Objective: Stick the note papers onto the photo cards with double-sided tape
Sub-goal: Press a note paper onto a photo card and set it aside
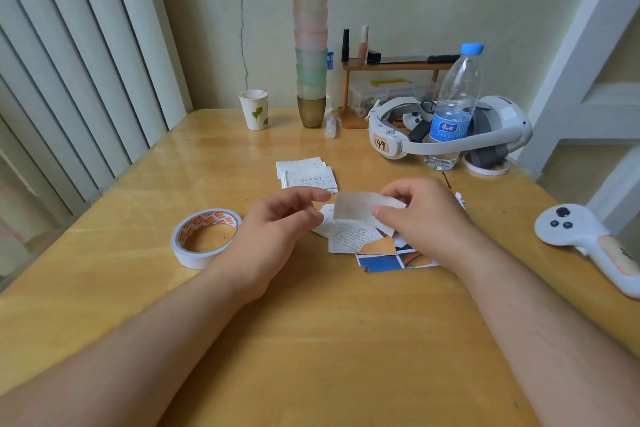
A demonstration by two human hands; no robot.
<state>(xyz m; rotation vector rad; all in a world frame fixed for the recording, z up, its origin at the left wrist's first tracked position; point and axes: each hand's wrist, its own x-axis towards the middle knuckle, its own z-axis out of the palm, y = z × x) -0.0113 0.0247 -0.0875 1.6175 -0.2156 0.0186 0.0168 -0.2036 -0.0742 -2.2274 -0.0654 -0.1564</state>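
My right hand (420, 218) pinches a small white note paper (356, 206) by its right end and holds it above the table. My left hand (280, 229) hovers just left of the paper, fingers loosely curled, its fingertip close to the paper's left edge; contact is unclear. Below the paper lie printed note papers (346, 234) and blue-and-orange photo cards (391, 256), partly hidden by my right hand. A roll of double-sided tape (204, 236) lies flat to the left. More note papers (306, 173) are stacked farther back.
At the back stand a paper cup (254, 109), a tall stack of coloured cups (310, 45), a small wooden shelf (394, 66), a VR headset (446, 128) and a water bottle (455, 104). A white controller (588, 239) lies at the right edge.
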